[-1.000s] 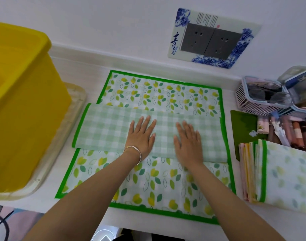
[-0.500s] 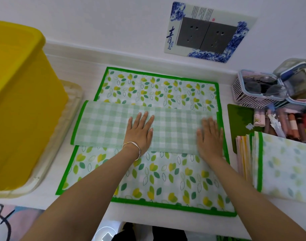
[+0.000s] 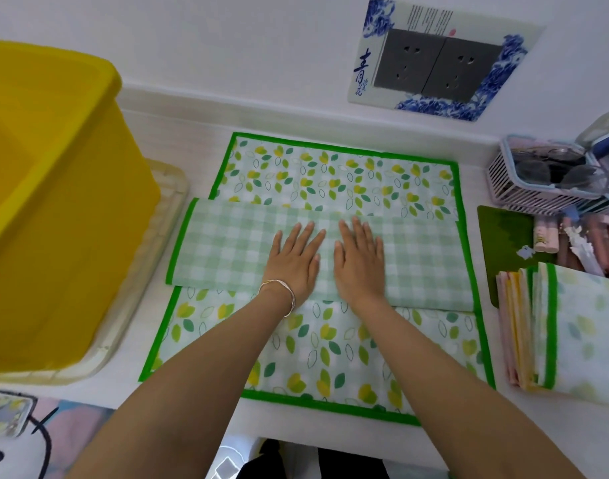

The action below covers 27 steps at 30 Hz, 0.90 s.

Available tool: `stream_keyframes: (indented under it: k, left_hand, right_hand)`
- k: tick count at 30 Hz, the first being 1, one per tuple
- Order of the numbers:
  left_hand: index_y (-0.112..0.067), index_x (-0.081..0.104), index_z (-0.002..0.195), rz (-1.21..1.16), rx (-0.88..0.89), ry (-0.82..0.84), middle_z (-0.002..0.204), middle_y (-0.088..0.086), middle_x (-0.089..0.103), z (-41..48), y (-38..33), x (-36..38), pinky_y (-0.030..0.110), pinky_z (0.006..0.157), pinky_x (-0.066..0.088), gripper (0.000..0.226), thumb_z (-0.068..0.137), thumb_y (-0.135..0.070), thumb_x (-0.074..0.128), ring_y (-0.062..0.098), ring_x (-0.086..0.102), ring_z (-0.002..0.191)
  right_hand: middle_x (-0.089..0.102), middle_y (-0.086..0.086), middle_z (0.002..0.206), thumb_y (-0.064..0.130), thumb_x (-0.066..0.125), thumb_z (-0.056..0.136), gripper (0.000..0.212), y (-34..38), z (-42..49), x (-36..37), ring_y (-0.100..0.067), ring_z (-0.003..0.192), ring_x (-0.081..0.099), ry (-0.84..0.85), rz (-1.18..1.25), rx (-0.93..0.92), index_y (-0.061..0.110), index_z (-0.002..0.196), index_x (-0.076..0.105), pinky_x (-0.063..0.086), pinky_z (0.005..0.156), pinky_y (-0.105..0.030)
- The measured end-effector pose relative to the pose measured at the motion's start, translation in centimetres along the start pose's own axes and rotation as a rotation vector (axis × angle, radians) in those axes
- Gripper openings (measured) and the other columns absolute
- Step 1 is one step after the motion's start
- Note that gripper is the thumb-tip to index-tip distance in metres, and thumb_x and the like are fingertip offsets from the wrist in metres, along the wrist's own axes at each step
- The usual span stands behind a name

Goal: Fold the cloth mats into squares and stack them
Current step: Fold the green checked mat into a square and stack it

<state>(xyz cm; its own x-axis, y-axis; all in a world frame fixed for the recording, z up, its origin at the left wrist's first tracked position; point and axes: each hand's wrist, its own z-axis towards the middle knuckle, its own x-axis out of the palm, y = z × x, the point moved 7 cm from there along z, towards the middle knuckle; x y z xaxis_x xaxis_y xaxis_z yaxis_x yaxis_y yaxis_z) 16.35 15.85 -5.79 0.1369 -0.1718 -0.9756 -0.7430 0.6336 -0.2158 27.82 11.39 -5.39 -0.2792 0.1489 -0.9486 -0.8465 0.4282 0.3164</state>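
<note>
A: Entry requested: where is the work item?

B: A leaf-print mat point(image 3: 330, 174) with a green border is laid flat at the middle of the table point(image 3: 199, 146), reaching from near the far edge to the near edge. A checked band point(image 3: 227, 250) of pale green cloth is laid across it from left to right. The band's left end, edged in green, is seen past the mat's left border. Its right end is stopped just inside the right border. Whether the band is a separate cloth cannot be told.

A: State of the hands?

B: The left hand point(image 3: 292, 261) and the right hand point(image 3: 360, 261) are both spread flat, palms down, fingers straight and pointed at the far edge. They are pressed on the middle of the checked band, side by side and almost touching. Nothing is pinched or gripped. A thin bracelet point(image 3: 282, 295) is worn on the left wrist.

A: Finished pieces?

B: A stack of folded mats point(image 3: 572, 326) is noted at the right edge of the table. A leaf-print piece is on top, and pink and yellow folded edges are turned toward the middle.

A: Other items recorded?

B: A yellow bin point(image 3: 54, 202) is set on a clear tray point(image 3: 165, 209) at the left edge. A white basket point(image 3: 538, 188) is placed at the far right corner, with a dark green card point(image 3: 503, 243) and small tubes point(image 3: 545, 236) just nearer. A socket plate point(image 3: 437, 63) is fixed on the wall behind the far edge.
</note>
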Motion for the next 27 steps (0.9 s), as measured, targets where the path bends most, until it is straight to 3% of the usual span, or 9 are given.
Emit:
stream_keyframes:
  k: [8,15,18,21,24,27]
  left_hand:
    - [-0.036,0.005,0.148,-0.011,-0.1,-0.035,0.157,-0.009,0.002,-2.5,7.9,-1.8,0.037,0.117,-0.008,0.063,0.087,-0.045,-0.008,0.013,-0.004,0.145]
    - [-0.037,-0.003,0.148,0.041,-0.257,0.027,0.157,-0.009,-0.007,-3.2,12.1,-2.2,0.046,0.114,-0.014,0.071,0.081,-0.06,-0.01,0.019,-0.014,0.144]
    - [-0.034,0.003,0.149,-0.037,-0.268,-0.003,0.158,-0.008,-0.002,-2.6,11.6,-3.1,0.046,0.113,-0.015,0.077,0.079,-0.066,-0.004,0.022,-0.011,0.145]
    - [-0.028,0.011,0.149,-0.093,-0.169,-0.026,0.157,-0.005,0.008,-0.2,9.7,-4.7,0.042,0.116,-0.007,0.08,0.08,-0.068,0.008,0.019,-0.002,0.145]
    - [-0.025,0.014,0.149,-0.06,-0.031,0.122,0.157,-0.004,0.012,3.4,6.7,-4.5,0.039,0.118,0.0,0.066,0.093,-0.056,0.03,0.018,0.004,0.145]
    - [-0.023,0.025,0.145,-0.02,-0.002,0.122,0.15,0.001,0.031,6.1,4.8,-4.9,0.038,0.115,0.013,0.059,0.094,-0.049,0.038,0.022,0.022,0.14]
  right_hand:
    - [0.003,0.002,0.159,0.033,0.017,0.102,0.049,-0.1,0.1,0.0,-0.015,0.146,-0.004,0.018,-0.021,-0.005,0.025,0.15,0.013,-0.007,0.118,-0.036]
    - [0.004,0.002,0.159,0.033,0.021,0.102,0.049,-0.1,0.1,-0.1,-0.014,0.146,-0.003,0.021,0.027,-0.02,0.024,0.15,0.016,-0.007,0.118,-0.036]
    - [0.021,0.0,0.156,0.032,0.033,0.101,0.045,-0.2,-0.4,-1.1,-0.015,0.145,0.012,0.01,0.207,-0.063,0.019,0.144,0.035,0.002,0.119,-0.033]
    - [0.04,0.003,0.145,0.039,0.042,0.097,0.04,-0.3,-2.7,-2.7,-0.013,0.134,0.032,-0.01,0.296,-0.19,0.02,0.129,0.054,0.015,0.113,-0.028]
    - [0.05,0.005,0.135,0.052,0.039,0.09,0.048,-0.5,-4.9,-3.3,-0.01,0.125,0.042,0.01,0.285,-0.288,0.02,0.12,0.061,0.022,0.107,-0.027]
    - [0.056,0.005,0.126,0.05,0.049,0.086,0.041,-0.6,-6.3,-3.7,-0.008,0.118,0.046,0.025,0.264,-0.395,0.021,0.112,0.065,0.029,0.104,-0.03]
